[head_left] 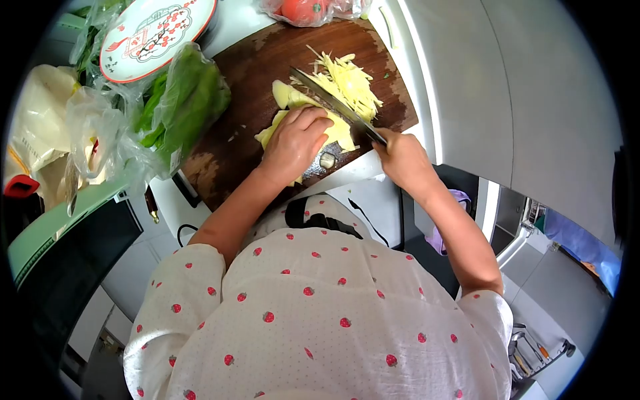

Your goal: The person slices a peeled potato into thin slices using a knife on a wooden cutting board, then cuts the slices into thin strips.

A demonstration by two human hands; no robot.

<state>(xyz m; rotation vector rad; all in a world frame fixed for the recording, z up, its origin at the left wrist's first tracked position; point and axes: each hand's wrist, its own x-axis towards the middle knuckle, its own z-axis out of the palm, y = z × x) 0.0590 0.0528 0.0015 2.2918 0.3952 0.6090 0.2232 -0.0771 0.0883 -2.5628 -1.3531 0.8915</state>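
The right hand (407, 160) has its fingers firmly wrapped around the handle of a knife (337, 105), with no gap showing in the grip; the blade slants away from the person, toward the far left. The left hand (293, 143) lies on top of the yellow slices (343, 135), fingers bent and drawn close together, holding them down just beside the blade on its near side. How far the left thumb is tucked in, I cannot tell from here. The slices sit toward the near part of a dark wooden board (247, 73), some showing on both sides of the left hand. On the blade's far side, a loose heap of thin yellow shreds (350, 83) rests on the board. A small pale piece (327, 161) lies near the board's near edge, on a shiny grey patch; its nature is unclear. The board shows worn, lighter areas at its corners and stands on a white table (237, 20). To its left, a clear bag of green vegetables (190, 100) overlaps the board's edge, with a red-rimmed decorated plate (157, 33) just behind. Beyond the far edge, a bagged tomato (304, 11) is noted.
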